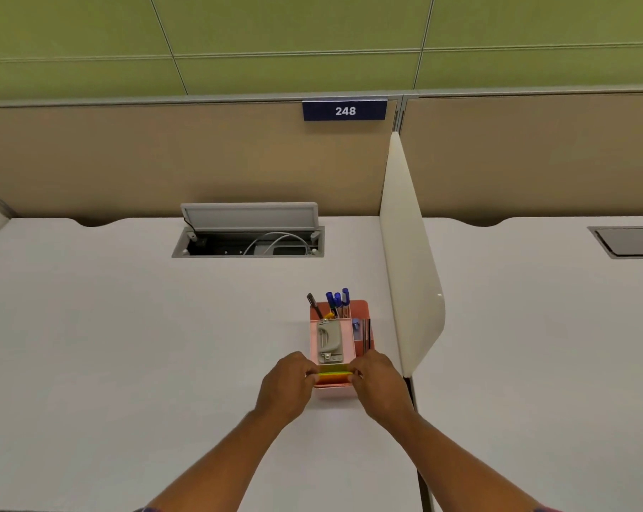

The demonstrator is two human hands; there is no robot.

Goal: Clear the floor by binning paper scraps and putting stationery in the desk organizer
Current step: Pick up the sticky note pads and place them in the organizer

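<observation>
A small stack of yellow-and-orange sticky notes (335, 375) is being held by its two short edges over the nearest compartment of the pink desk organizer (362, 308), which is standing on the white desk (127, 345) just beside the cream divider panel (410, 290). The pad is being pinched from the left by the left hand (288, 382) and from the right by the right hand (380, 384), the fingers of each being closed narrowly on its ends. The stack is being kept roughly level, and it appears to be partly inside the front slot already, though how deep cannot be told. The middle tray is being occupied by a grey hole punch (330, 339), and blue pens (337, 301) are standing upright in the rear cup. To do this step well, the pad is best lowered straight down with both ends kept even, so that it is not being wedged against the slot walls. The fingertips are probably best released only once the pad is resting on the bottom. The light organizer could be nudged if sideways pressure is being applied. The floor is not being shown here.
</observation>
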